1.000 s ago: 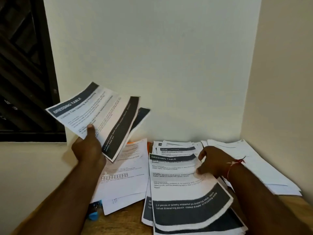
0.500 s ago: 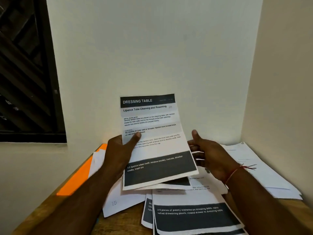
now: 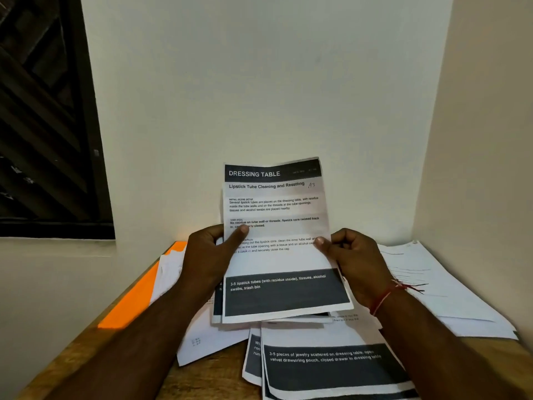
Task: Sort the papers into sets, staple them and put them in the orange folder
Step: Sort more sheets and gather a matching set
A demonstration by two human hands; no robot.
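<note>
Moved since 0.5 s ago: right hand (image 3: 354, 261), formerly spread beside the held set (image 3: 277, 255), has been brought onto its right edge.

Item: held set, at least 2 printed sheets, thin, white, with dark header and footer bands; raised upright above the wooden table (image 3: 207, 379).

Grip: left edge pinched by left hand (image 3: 207, 255), thumb laid across the print; right edge pinched by right hand.

Handling, as judged: light, limp, easily creased or slid apart; best taken at opposite edges.

Orange folder (image 3: 129, 298): flat, smooth, at left, partly covered by loose papers (image 3: 202, 342).
</note>
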